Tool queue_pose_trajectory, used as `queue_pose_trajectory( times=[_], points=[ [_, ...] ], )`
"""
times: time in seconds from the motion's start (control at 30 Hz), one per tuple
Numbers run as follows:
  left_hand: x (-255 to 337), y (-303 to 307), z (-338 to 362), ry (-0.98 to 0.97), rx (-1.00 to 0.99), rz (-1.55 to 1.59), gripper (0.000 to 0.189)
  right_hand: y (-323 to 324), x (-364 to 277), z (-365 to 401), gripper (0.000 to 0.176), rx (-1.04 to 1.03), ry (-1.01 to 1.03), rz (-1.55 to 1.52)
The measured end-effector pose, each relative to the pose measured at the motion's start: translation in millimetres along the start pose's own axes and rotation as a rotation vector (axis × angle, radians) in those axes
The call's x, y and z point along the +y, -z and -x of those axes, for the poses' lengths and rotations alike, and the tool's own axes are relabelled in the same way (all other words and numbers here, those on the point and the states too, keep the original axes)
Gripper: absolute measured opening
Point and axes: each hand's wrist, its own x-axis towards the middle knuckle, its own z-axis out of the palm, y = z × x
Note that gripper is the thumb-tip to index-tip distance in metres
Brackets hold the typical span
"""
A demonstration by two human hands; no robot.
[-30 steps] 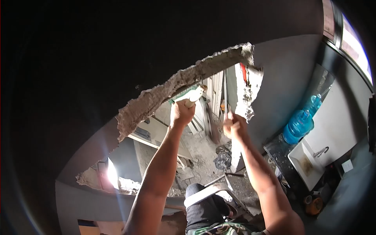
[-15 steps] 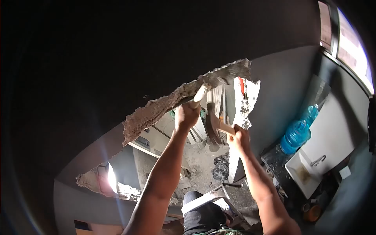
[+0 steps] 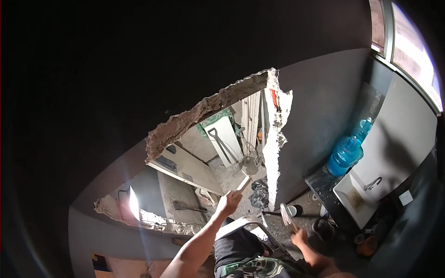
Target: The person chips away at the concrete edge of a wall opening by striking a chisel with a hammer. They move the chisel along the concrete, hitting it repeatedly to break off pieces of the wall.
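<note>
My left hand point(image 3: 228, 202) is closed around a short, pale chisel-like rod point(image 3: 244, 184), held in front of the broken wall opening, apart from its edge. Low on the right, my right hand point(image 3: 299, 237) grips a hammer point(image 3: 284, 214) by its wooden handle, head upward. Above both hands runs the rough upper edge point(image 3: 208, 109) of the opening. Its jagged right side point(image 3: 273, 157) shows bare white material and a red piece near the top.
A step ladder point(image 3: 245, 223) stands before my legs. Through the opening lie rubble, a black plastic bag point(image 3: 259, 193), a shovel point(image 3: 222, 143) and a white panel point(image 3: 225, 132). To the right are blue water jugs point(image 3: 345, 155) and a sink point(image 3: 354, 199).
Both hands have dropped from the opening's upper edge. The rod has come away from the broken edge, and the hammer has swung down to the right.
</note>
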Motion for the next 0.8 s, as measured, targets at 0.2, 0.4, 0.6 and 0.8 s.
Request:
queue_pose_trajectory(
  times=[0.2, 0.4, 0.6, 0.8],
  points=[
    [84, 87, -21, -0.278, 0.569, 0.086, 0.024, 62, 159, 91, 0.033, -0.171, -0.456, 0.335],
    [114, 88, -118, -0.345, 0.588, 0.873, 0.033, 136, 144, 213, 0.032, -0.147, -0.393, -0.043],
    [142, 63, -164, -0.308, 0.479, 1.144, 0.045, 60, 246, 247, 0.035, 0.18, -0.254, 0.393],
    [209, -36, -124, -0.174, 0.236, 1.367, 0.055, 73, 254, 244, 0.039, -0.061, -0.373, 0.283]
  ],
)
